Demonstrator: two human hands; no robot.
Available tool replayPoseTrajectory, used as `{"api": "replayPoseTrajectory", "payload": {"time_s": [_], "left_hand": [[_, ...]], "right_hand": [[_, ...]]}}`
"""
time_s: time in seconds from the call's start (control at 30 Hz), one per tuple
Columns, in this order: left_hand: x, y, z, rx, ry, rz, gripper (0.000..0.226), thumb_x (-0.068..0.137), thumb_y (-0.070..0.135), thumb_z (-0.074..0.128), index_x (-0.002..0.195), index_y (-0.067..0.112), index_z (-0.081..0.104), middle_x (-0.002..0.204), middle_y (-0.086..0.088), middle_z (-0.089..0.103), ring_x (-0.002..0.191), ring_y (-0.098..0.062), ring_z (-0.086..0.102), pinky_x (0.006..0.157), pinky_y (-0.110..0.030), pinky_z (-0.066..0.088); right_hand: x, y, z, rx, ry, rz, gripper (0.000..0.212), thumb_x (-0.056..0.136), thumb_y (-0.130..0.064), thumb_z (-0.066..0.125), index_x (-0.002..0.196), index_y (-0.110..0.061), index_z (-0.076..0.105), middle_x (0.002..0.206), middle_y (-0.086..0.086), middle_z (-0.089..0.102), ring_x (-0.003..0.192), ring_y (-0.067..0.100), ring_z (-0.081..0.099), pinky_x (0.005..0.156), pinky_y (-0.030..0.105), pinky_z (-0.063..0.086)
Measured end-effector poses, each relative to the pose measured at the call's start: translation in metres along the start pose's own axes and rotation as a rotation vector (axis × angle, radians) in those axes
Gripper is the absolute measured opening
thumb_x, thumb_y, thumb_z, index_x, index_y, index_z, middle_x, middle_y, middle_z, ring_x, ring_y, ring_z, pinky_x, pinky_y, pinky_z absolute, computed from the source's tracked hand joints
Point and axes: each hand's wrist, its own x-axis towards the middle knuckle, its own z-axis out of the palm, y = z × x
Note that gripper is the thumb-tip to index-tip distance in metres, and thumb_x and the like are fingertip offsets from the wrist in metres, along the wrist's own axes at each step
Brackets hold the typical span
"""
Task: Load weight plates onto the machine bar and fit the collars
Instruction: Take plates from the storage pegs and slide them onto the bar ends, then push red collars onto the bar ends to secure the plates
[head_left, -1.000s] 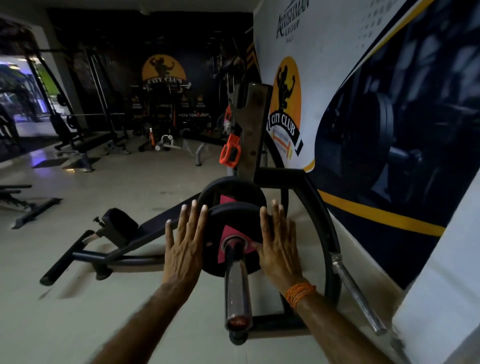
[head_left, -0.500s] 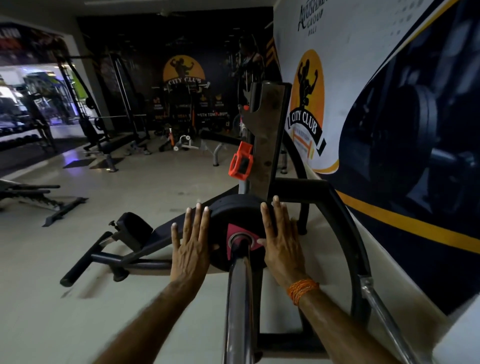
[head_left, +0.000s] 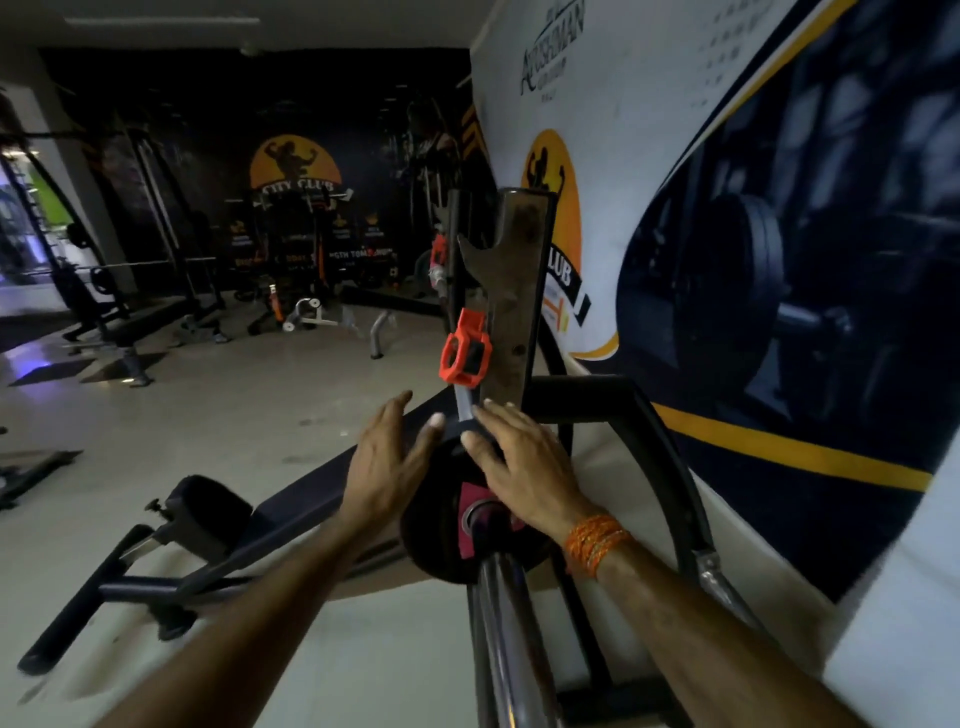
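A black weight plate (head_left: 436, 535) with a pink label sits far down the chrome bar (head_left: 501, 639), which runs toward me. My left hand (head_left: 387, 462) is raised beside the plate's upper left edge with straight fingers, just off it. Across the plate's top right lies my right hand (head_left: 524, 467), fingers flat, an orange thread band on its wrist. An orange collar (head_left: 464, 352) hangs on a peg beside the rusty upright post (head_left: 514, 296), above both hands.
The machine's black curved frame (head_left: 660, 467) wraps round the plate on the right, close to the printed wall (head_left: 727, 208). A low black bench frame (head_left: 171, 545) lies on the floor to the left. More gym machines (head_left: 306, 280) stand at the far dark wall.
The plate has slid further down the bar to the machine end. Both hands have lifted from its face toward its top, and my view has moved closer and higher.
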Motion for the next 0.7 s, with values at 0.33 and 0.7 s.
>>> {"api": "replayPoseTrajectory", "payload": {"time_s": [0.33, 0.7], "left_hand": [[0.113, 0.005, 0.013, -0.440, -0.346, -0.235, 0.054, 0.085, 0.061, 0.067, 0.124, 0.026, 0.054, 0.116, 0.007, 0.054, 0.113, -0.020, 0.058, 0.079, -0.028, 0.049], [0.162, -0.014, 0.036, -0.601, -0.221, -0.379, 0.087, 0.047, 0.076, 0.081, 0.102, 0.010, 0.066, 0.104, -0.009, 0.071, 0.093, -0.025, 0.069, 0.085, -0.039, 0.059]], "right_hand": [[0.000, -0.010, 0.002, -0.050, -0.024, 0.124, 0.046, 0.104, -0.049, 0.043, 0.148, -0.035, 0.047, 0.158, -0.013, 0.041, 0.150, 0.010, 0.027, 0.121, 0.041, 0.027], [0.001, -0.007, 0.003, -0.049, -0.045, 0.162, 0.044, 0.104, -0.051, 0.040, 0.146, -0.039, 0.046, 0.157, -0.016, 0.040, 0.150, 0.008, 0.027, 0.122, 0.038, 0.026]]}}
